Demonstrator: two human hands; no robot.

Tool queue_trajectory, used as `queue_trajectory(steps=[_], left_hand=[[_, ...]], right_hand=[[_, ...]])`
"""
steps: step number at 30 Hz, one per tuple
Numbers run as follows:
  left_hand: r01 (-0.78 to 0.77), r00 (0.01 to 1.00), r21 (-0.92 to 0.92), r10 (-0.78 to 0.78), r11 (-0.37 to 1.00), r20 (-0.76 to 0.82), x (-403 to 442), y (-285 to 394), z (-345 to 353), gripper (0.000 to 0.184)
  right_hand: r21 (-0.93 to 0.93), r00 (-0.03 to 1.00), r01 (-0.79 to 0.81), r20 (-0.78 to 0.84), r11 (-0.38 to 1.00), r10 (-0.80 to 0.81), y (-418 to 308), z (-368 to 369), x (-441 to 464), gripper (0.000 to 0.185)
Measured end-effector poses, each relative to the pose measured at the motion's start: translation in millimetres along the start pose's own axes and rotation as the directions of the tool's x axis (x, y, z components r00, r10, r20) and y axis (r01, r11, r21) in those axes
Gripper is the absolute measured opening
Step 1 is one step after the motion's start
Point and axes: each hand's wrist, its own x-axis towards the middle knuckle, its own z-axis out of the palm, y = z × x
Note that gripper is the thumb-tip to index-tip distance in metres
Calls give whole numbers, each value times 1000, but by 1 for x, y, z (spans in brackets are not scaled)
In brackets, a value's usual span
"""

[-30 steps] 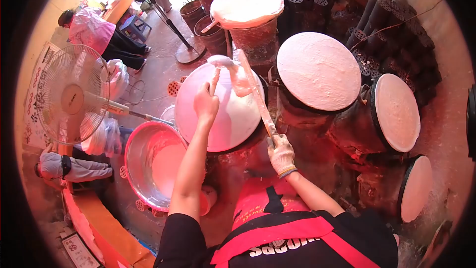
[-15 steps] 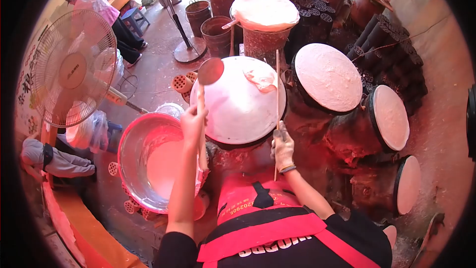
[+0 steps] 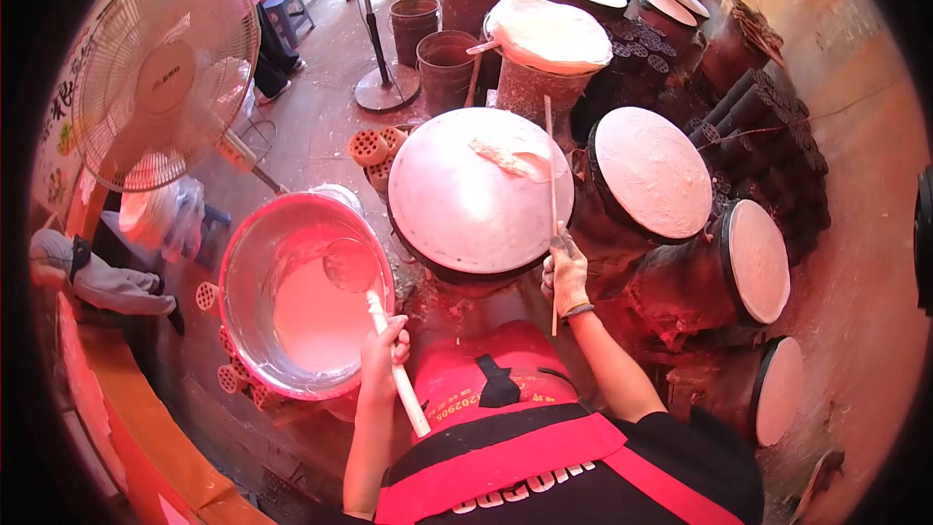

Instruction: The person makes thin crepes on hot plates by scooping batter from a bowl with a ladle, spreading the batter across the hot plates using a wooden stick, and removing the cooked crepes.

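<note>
My left hand (image 3: 386, 342) is closed round the pale handle of a ladle (image 3: 352, 265), whose round head hangs over the batter (image 3: 316, 326) in a large metal basin (image 3: 243, 282). My right hand (image 3: 567, 272) wears a light glove and grips a long, thin wooden scraper (image 3: 553, 165), seen edge-on. The scraper stands at the right edge of a round white griddle (image 3: 457, 204). A crumpled patch of dough (image 3: 510, 157) lies on the griddle's upper right part.
Other round griddles (image 3: 652, 173) covered with white batter stand on drums to the right and behind. A fan (image 3: 163, 76) is at the left, near plastic bags (image 3: 163, 219). Black coal cylinders (image 3: 748, 126) are stacked at the right. Two people (image 3: 272, 49) (image 3: 112, 282) are at the left.
My left hand has moved the ladle from over the griddle down and left over the basin. The scraper has turned more upright at the griddle's right edge. The view has shifted.
</note>
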Motion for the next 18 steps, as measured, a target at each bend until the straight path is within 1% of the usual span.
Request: queue_trajectory(steps=[1,2,3,4,5,6,8,9,10,11,13,15,17,18], left_hand=[[-34,998,43,37,998,-53,-5,-3,-1,11],[-38,998,-11,38,999,-56,-10,-4,-1,10],[-36,997,-18,35,999,-64,-12,-7,-1,10],[8,997,-93,-15,996,-71,-14,-9,-2,10],[49,995,-164,-62,985,-73,-15,-11,-2,11],[40,995,-164,-54,986,-81,-15,-12,-2,11],[75,990,-272,-103,959,-93,-13,-16,0,15],[7,980,-281,-63,960,-191,-16,-20,10,15],[-24,972,-268,-40,963,-230,-16,-23,13,16],[-55,964,-257,-16,965,-267,-14,-27,16,16],[-97,951,-255,14,962,-308,-11,-40,17,14],[-137,934,-243,44,960,-355,-16,-51,23,13],[-119,881,-161,30,980,-472,-22,-60,33,16],[-111,885,-144,31,983,-464,-23,-69,34,23]], right_hand=[[-15,1000,-5,4,1000,5,3,2,3,34],[-89,999,31,44,996,-27,6,5,8,34],[-159,995,70,87,985,-57,8,11,12,34],[-209,993,51,112,977,-28,2,26,12,34],[-230,989,37,145,972,-3,-5,39,9,36],[-211,985,39,175,977,-1,-4,50,18,37],[-186,975,34,220,982,8,-6,63,30,39],[-271,953,19,294,962,64,-11,65,35,39],[-356,929,17,351,934,117,-16,65,38,39],[-366,923,20,365,930,124,-29,59,33,39],[-428,852,-30,461,903,247,-57,33,19,37],[-442,890,3,409,897,199,-54,-2,43,36],[-316,949,28,307,948,74,-53,-27,63,37],[-277,968,37,247,960,34,-63,-28,65,37]])
